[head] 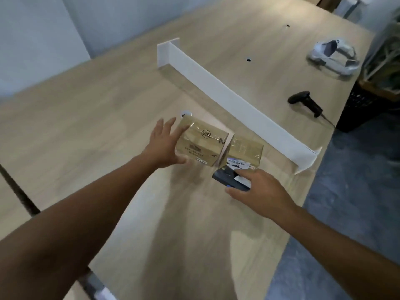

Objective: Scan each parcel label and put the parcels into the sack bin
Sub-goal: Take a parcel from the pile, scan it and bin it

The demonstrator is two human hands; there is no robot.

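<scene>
**On a pale wooden table, two hands work at a pair of cardboard parcels**

On the table (108,100), near its right-hand edge, two small brown parcels sit side by side, just a narrow gap between them. The left hand (162,146) lies against the left parcel (203,144). Its fingers are straight and spread apart along the box's left side and top edge, and the thumb reaches to the lower front edge. This parcel carries a round printed logo on top and clear tape across it.

The right hand (259,191) grips a dark handheld scanner (225,175). Its fingers are curled over the top and the thumb is tucked along the near side. The scanner's front end is right at the white barcode label (238,164) on the near face of the right parcel (245,149).

Behind the parcels a long white divider (227,92) runs diagonally across the table. Beyond it lie a black pistol-grip scanner (306,102) with a cable and, farther back, a white headset (333,56). A black mesh basket (355,107) stands off the table's right edge. Whether it is the sack bin cannot be told.
</scene>
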